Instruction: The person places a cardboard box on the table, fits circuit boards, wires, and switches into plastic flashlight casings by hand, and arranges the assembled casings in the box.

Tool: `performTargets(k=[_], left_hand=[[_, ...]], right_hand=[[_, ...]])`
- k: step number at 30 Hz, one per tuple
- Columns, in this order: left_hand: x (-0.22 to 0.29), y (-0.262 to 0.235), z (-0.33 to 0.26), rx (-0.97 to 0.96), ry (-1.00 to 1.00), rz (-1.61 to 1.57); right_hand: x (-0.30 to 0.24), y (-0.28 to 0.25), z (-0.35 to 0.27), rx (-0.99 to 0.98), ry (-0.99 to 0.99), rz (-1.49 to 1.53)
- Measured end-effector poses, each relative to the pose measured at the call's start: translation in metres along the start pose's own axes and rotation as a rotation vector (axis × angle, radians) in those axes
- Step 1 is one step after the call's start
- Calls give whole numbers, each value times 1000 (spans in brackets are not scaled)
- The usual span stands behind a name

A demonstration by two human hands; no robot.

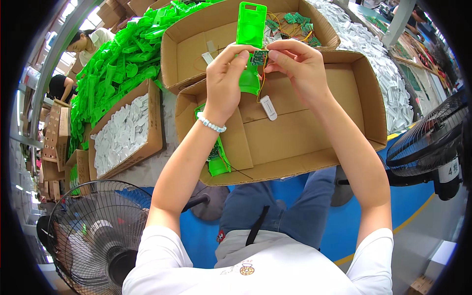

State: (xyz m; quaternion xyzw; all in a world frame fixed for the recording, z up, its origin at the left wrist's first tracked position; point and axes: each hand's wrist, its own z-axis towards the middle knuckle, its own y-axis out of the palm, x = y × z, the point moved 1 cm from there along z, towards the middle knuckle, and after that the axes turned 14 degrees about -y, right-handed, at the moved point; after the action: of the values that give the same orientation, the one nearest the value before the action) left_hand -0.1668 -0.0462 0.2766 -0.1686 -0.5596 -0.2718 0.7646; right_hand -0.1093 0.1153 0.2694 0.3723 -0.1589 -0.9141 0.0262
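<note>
While the two hands meet close together over the front cardboard box (305,140), the right hand (301,69) pinches the right side of a small circuit board (258,58) between thumb and forefinger. The left hand (225,76) has its thumb and forefinger closed in at the board's other side, against a bright green plastic case (251,27); which of the two it grips more firmly, I cannot tell. The case extends beyond the fingertips and also down between the hands, behind the board. Thin wires (262,88) hang from the board, and just below the hands a white oblong piece (268,108) dangles beside them.

A beaded bracelet (211,123) circles the left wrist. Under the left forearm, another green case (218,164) with wires lies in the front box. Beyond the hands stands a second cardboard box (187,49), with green circuit boards (300,20) and wires in its far right part. To the left of the left hand are a heap of green plastic parts (118,64) and, nearer the body, a box of white pieces (123,132). To the right of the right hand lies a big pile of white parts (368,64).
</note>
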Motion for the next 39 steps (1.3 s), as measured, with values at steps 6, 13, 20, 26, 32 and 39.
performTargets(k=[6,13,20,26,32,39], left_hand=[[5,-2,-2,-23,-12,-29],[3,0,0,-7,-63,-77],[5,-1,0,-38,-85,-116],[5,-2,1,-108,-71,-96],[3,2,-1,-34,-33,-34],[3,2,2,61,112,11]], right_hand=[[-1,0,-1,8,34,22],[3,-7,2,-9,-23,2],[2,-5,3,-48,-54,-47],[0,-9,5,-71,-48,-17],[1,-8,6,-56,-34,-18],[-3,-5,6,-38,-17,-24]])
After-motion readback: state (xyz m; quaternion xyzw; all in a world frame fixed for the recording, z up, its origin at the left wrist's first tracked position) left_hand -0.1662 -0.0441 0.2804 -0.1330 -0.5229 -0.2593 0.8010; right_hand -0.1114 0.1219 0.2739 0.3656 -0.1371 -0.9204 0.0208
